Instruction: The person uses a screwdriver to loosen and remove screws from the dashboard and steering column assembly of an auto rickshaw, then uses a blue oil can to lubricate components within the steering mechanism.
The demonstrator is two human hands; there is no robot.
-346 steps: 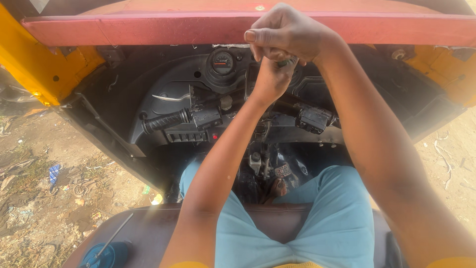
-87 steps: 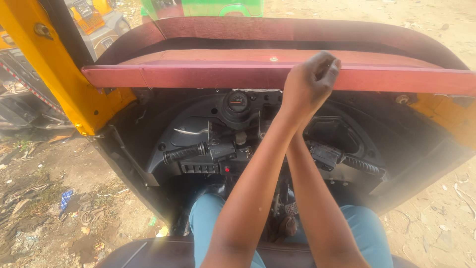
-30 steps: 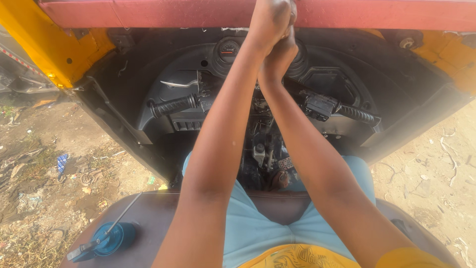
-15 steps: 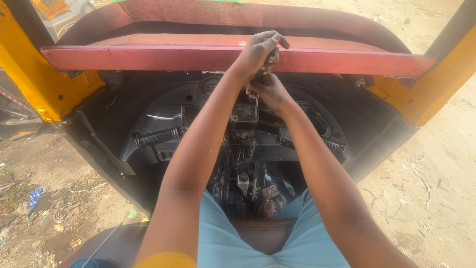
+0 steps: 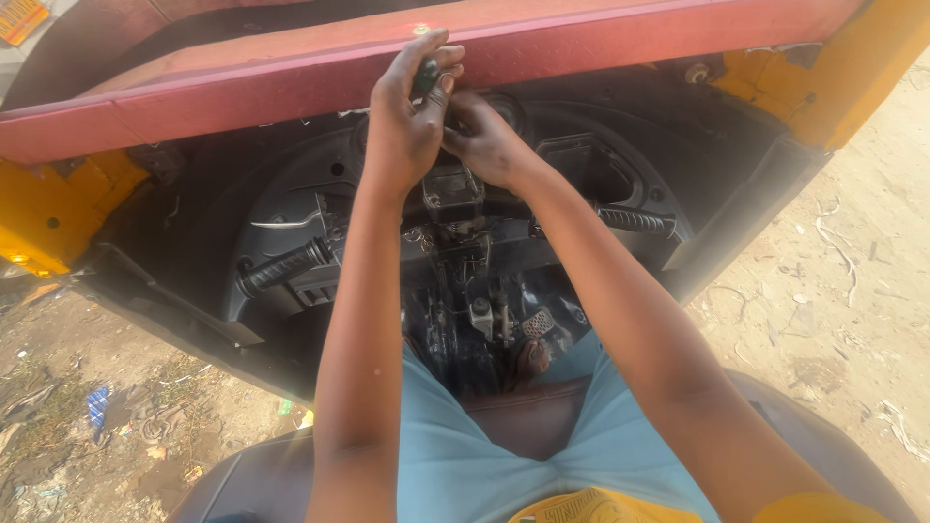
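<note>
Both your arms reach forward over the handlebar (image 5: 291, 268). Left hand (image 5: 407, 126) is clenched on a small dark tool (image 5: 426, 76), upright, just under the red bar (image 5: 242, 82). Right hand (image 5: 484, 140) touches it from the right, grip unclear.

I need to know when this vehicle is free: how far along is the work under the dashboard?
Done: nothing finished shows. In hand: left hand grips a small dark part beneath the red panel, right hand pressed beside it. Left: the console behind the handlebar grip looks open.
</note>
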